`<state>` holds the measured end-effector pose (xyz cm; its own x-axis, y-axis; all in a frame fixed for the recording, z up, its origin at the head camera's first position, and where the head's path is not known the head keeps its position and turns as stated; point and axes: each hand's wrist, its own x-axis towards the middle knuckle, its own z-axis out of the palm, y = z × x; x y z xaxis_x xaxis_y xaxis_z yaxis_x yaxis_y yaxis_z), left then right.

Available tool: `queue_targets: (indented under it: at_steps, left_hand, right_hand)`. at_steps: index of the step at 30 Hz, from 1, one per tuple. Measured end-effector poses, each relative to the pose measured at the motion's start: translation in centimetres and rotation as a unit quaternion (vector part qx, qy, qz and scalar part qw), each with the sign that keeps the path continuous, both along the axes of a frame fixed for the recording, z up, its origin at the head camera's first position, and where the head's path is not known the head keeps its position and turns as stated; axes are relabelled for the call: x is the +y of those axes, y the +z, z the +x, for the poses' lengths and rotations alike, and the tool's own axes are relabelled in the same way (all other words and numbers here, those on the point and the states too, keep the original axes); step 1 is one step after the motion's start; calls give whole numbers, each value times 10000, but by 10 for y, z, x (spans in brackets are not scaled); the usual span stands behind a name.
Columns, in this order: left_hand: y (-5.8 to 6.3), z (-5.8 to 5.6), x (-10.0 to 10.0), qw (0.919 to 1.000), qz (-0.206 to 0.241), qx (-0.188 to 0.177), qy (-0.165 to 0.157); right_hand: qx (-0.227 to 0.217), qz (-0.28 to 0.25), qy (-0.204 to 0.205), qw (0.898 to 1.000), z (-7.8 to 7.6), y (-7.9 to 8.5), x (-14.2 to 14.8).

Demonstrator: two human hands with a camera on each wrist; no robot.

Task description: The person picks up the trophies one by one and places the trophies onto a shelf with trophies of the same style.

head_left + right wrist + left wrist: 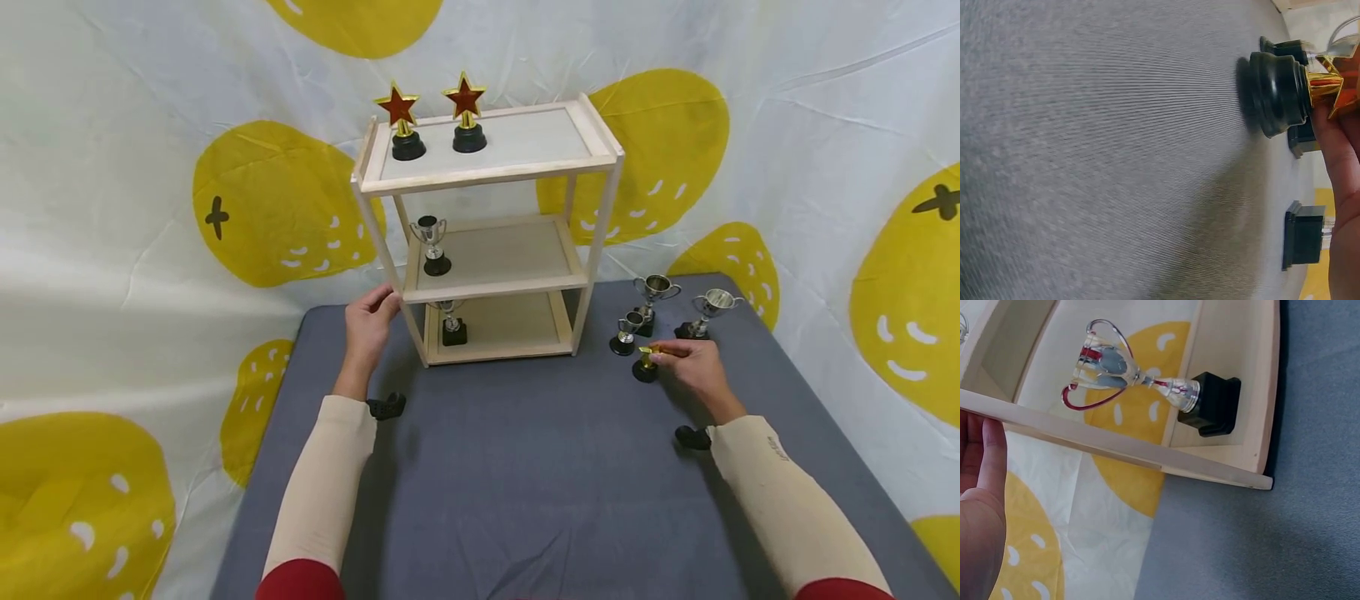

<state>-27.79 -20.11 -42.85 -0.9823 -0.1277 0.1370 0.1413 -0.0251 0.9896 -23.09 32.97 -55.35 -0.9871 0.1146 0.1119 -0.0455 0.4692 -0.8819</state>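
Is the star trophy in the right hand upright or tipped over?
Upright: its black base faces the table, the star above.

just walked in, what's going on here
A person's right hand grips a gold trophy with a red star and black base at the grey-covered table, near three silver two-handled cups. The left hand holds a front post of a pale wooden three-tier shelf. Two similar star trophies stand on its top tier, and one silver cup on each lower tier.
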Motion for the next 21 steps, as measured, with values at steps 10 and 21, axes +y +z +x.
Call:
queue_targets:
  at_steps: [10,21]
  left_hand:
    - [-2,-2,0,10000,-6,60,60]
    - [1,0,1,9999,-111,-34,48]
  right_hand:
    - [121,223,158,9996,4,15,0]
    - [176,387,302,9986,10,38,0]
